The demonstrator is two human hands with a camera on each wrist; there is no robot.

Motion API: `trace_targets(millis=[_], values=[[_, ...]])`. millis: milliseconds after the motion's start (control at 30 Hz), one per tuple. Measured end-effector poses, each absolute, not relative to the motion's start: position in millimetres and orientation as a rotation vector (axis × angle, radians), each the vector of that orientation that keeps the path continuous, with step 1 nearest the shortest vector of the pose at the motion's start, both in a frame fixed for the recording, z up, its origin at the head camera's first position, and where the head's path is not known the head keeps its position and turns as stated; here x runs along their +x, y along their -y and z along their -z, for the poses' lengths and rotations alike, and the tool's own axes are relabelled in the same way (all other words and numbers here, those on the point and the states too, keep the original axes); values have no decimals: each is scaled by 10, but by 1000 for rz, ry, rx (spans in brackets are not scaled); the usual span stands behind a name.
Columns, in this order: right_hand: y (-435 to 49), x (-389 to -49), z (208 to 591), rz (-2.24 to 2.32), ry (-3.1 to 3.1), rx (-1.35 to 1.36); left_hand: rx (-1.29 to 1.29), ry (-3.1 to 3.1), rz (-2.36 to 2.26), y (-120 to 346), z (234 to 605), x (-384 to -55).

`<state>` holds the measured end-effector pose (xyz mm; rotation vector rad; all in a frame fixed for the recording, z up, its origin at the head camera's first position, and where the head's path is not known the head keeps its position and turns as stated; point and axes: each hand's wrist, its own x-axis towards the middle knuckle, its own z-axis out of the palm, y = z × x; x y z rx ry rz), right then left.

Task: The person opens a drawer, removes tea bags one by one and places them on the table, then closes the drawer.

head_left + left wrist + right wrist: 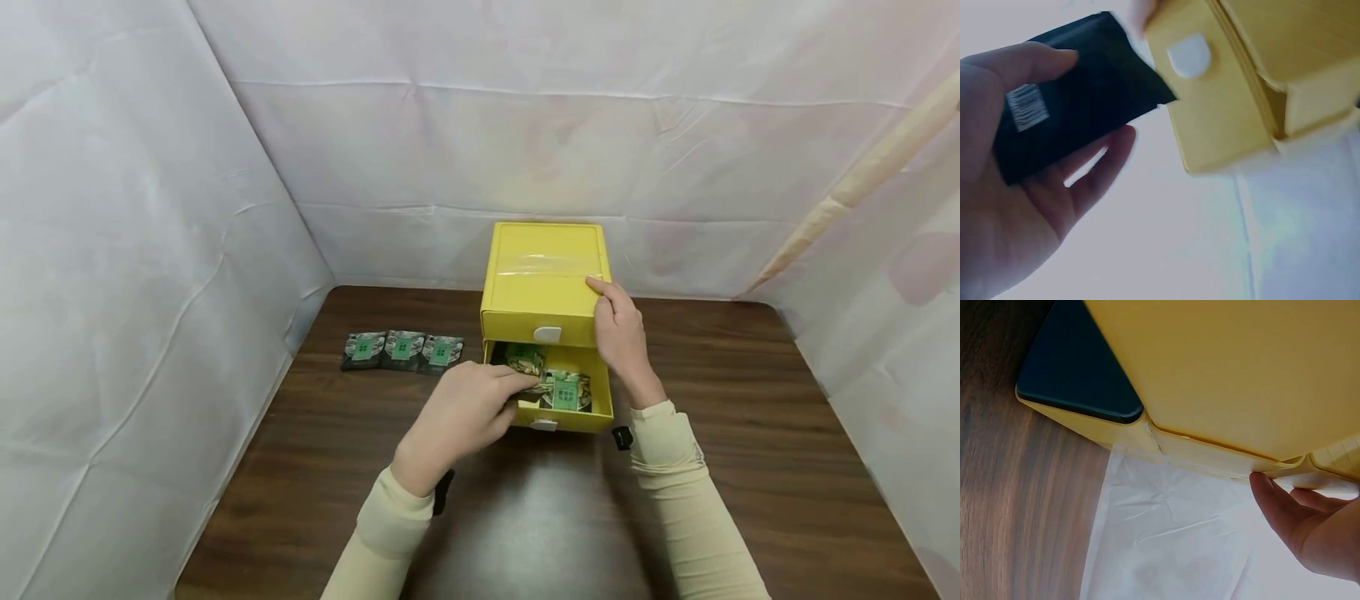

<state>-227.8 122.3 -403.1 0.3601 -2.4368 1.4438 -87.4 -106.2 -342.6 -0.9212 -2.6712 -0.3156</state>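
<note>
My left hand [468,412] pinches a dark packet [1100,81] with a white barcode, thumb on top and fingers beneath. In the head view that hand reaches over the left front of the pulled-out lower drawer [603,400] of a yellow drawer box [543,287]. Green-labelled packets [567,393] lie inside the drawer, partly hidden by the hand. My right hand [622,337] rests against the upper right side of the box, a finger reaching over its top edge. The right wrist view shows fingertips [1261,481] touching the box's edge.
Three dark packets with green labels [403,350] lie in a row on the brown wooden table [720,433], left of the box. The upper drawer is closed and carries a white tab [547,335]. White cloth walls [420,150] enclose the table at the back and sides.
</note>
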Motion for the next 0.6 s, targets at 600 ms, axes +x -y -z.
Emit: trace_targets(millis=[600], values=[[-1279,-2266,3978,-1436,2422,365,-579,2541,312,1812,3861,-775]])
